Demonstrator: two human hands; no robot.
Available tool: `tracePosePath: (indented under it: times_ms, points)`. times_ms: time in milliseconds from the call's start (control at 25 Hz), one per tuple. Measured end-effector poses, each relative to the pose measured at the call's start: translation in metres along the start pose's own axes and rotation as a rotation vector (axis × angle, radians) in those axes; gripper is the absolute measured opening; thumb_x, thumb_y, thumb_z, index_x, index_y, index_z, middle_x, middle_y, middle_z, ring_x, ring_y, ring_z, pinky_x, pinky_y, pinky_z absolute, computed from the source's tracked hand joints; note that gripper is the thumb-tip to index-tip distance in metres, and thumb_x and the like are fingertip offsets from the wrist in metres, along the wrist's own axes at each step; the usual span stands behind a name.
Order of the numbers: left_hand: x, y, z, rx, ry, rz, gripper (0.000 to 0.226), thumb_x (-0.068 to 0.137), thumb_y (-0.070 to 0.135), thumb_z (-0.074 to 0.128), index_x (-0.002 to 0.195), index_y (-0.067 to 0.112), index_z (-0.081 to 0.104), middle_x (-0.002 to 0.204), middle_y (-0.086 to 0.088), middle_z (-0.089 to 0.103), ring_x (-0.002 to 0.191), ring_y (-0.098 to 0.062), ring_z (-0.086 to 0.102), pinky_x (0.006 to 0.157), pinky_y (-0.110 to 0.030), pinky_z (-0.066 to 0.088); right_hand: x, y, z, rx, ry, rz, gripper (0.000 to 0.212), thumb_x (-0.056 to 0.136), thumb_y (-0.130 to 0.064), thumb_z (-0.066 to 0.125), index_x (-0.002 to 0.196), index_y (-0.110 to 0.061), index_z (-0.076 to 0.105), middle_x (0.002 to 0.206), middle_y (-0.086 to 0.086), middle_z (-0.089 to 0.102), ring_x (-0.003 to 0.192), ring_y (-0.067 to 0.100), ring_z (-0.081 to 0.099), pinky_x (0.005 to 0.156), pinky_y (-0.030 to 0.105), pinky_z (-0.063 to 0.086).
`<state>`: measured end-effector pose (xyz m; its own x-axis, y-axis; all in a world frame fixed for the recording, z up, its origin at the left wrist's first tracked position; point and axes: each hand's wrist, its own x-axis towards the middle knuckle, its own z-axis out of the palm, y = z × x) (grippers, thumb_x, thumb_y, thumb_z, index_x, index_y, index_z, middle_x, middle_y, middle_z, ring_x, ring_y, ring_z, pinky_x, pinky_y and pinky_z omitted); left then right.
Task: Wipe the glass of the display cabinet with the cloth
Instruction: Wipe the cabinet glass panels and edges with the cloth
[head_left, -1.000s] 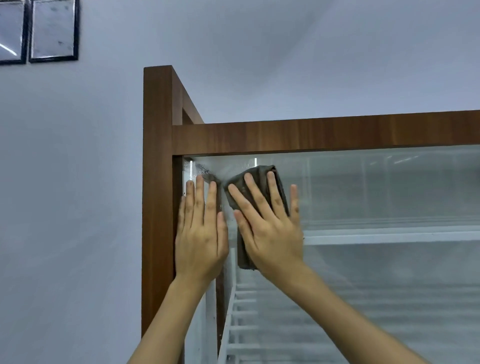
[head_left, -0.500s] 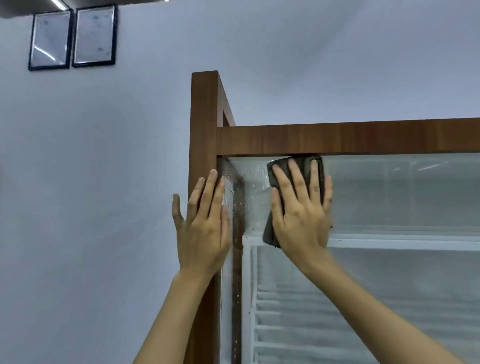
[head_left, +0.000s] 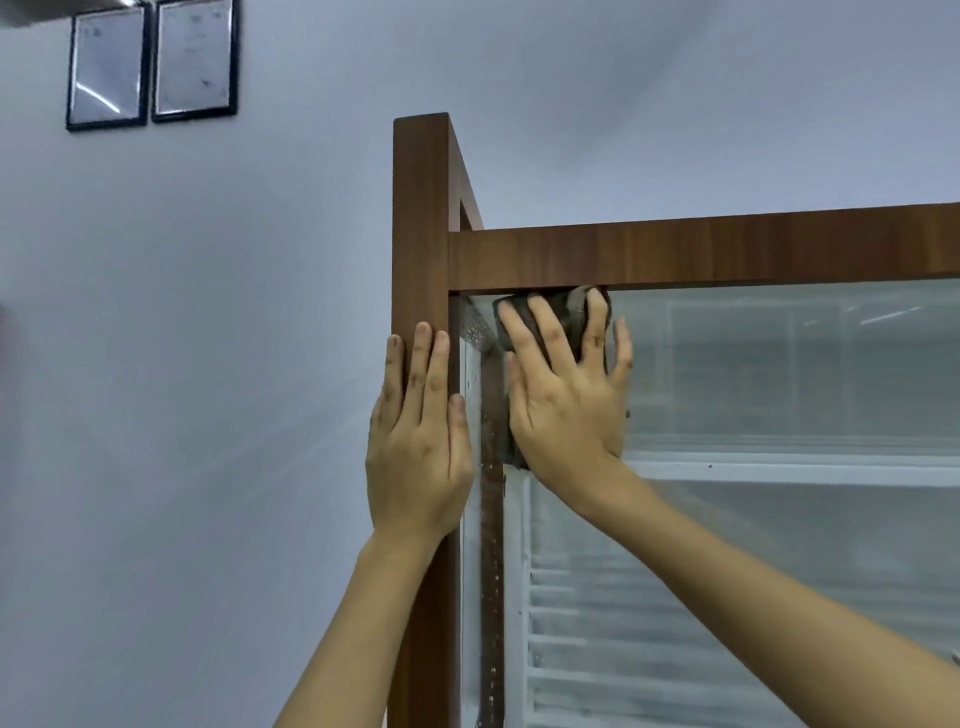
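Pressing our right hand (head_left: 566, 400), fingers spread flat, on the dark cloth (head_left: 563, 319) against the glass (head_left: 779, 364) at its top left corner under the wooden rail (head_left: 727, 254), left hand (head_left: 418, 441) flat, fingers together, on the post (head_left: 421, 218), two frames (head_left: 153, 65) on the wall.

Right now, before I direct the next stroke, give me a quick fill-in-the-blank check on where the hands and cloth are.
1. The right hand presses the dark cloth flat against the ____.
2. The cloth sits in the glass's upper ____ corner, just under the top rail.
3. The left hand rests flat on the wooden ____.
4. Two ____ hang on the wall.

Missing: glass; left; post; frames
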<state>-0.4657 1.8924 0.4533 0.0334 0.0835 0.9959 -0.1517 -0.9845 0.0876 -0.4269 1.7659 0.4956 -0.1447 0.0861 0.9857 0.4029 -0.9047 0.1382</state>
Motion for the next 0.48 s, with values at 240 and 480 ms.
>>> tracePosePath:
  times_ms: [240,480]
  points:
    - [-0.011,-0.003,-0.004,-0.007,-0.021,0.018,0.052,0.1,0.029,0.027,0.15,0.019,0.02,0.159,0.003,0.015,0.148,-0.014,0.006,0.109,-0.031,0.031,-0.042,0.029,-0.011,0.038,-0.158,-0.429,0.051,0.094,-0.027,0.043,0.145,-0.028,0.042,0.153,-0.001,0.038,0.146,0.027,0.026,0.117,0.056,0.012]
    - [-0.014,-0.003,-0.006,0.012,-0.016,0.011,0.051,0.099,0.028,0.029,0.149,0.019,0.025,0.158,0.001,0.02,0.148,-0.015,0.009,0.106,-0.023,0.027,0.005,-0.004,0.004,0.05,-0.007,-0.122,0.051,0.09,-0.022,0.042,0.141,-0.022,0.049,0.145,0.004,0.05,0.137,0.029,0.033,0.114,0.049,0.02]
